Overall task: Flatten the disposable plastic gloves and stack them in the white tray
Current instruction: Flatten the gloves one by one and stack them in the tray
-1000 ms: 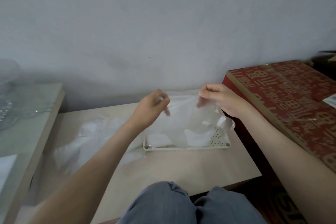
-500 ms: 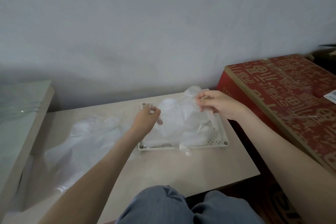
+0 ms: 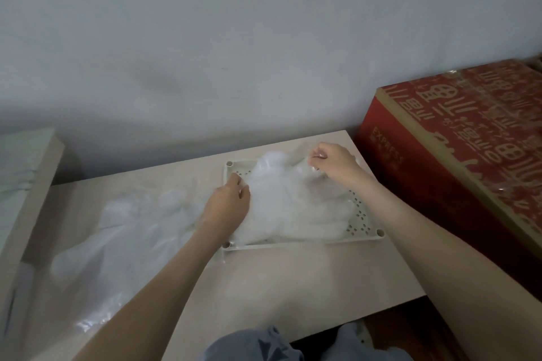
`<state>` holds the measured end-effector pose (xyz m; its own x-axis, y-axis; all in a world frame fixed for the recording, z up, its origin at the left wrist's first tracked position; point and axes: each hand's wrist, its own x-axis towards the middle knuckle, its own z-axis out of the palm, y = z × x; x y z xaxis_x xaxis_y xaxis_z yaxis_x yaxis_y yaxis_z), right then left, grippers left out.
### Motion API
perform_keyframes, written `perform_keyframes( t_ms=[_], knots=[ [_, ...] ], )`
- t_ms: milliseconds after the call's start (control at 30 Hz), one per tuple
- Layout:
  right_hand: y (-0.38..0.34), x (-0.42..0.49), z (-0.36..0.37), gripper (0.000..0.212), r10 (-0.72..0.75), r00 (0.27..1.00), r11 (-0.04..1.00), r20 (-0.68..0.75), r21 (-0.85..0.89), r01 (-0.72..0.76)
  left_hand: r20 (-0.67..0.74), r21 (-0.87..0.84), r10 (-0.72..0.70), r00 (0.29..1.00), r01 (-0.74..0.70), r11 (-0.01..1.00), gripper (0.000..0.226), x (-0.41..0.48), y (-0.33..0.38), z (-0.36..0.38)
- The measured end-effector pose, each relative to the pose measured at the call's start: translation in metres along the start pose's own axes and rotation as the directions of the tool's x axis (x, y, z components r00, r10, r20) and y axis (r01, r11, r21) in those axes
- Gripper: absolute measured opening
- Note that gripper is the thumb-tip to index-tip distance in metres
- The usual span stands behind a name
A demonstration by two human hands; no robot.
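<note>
A white perforated tray (image 3: 362, 215) lies on the beige table, at its right half. A clear plastic glove (image 3: 293, 202) is spread over the stack of gloves inside the tray, fingers pointing toward the right. My left hand (image 3: 227, 208) pinches the glove's cuff edge at the tray's left side. My right hand (image 3: 333, 163) pinches the far edge of the same glove near the tray's back right. A loose pile of crumpled clear gloves (image 3: 126, 231) lies on the table to the left of the tray.
A large red printed carton (image 3: 469, 155) stands right beside the table (image 3: 308, 281). A pale shelf or box edge (image 3: 26, 184) rises at the left. The grey wall is close behind. My knees in blue trousers (image 3: 264, 346) are at the table's near edge.
Both hands have come down from above the tray with the glove, which now lies spread flat on the stack. The view has tilted and shifted.
</note>
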<state>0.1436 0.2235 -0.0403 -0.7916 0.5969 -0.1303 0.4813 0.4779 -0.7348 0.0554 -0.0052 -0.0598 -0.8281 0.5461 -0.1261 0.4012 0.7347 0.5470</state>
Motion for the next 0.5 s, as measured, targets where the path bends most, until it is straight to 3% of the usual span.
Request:
perform_keyframes(
  t_ms=[133,267,333,400,500],
  knots=[
    [0.002,0.01,0.018,0.012,-0.058,0.998,0.998,-0.032,-0.025,0.057,-0.128,0.177,0.127,0.984,-0.103,0.979,0.008,-0.003,-0.001,0.005],
    [0.0,0.012,0.025,0.011,-0.113,0.993,0.987,-0.039,-0.118,0.108,-0.278,0.351,0.338,0.899,-0.233,0.907,0.049,-0.003,-0.001,0.016],
    [0.0,0.011,0.026,0.011,-0.132,0.99,0.973,-0.043,-0.194,0.121,-0.213,0.379,0.477,0.853,-0.378,0.845,0.055,-0.004,0.007,0.019],
    [0.0,0.01,0.027,0.012,-0.147,0.988,0.951,-0.053,-0.283,0.126,-0.075,0.394,0.618,0.783,-0.546,0.74,0.046,-0.001,0.01,0.026],
    [-0.004,0.005,0.026,0.03,-0.169,0.982,0.896,-0.081,-0.428,0.119,0.188,0.423,0.634,0.75,-0.644,0.637,0.051,0.006,0.001,0.04]
  ],
)
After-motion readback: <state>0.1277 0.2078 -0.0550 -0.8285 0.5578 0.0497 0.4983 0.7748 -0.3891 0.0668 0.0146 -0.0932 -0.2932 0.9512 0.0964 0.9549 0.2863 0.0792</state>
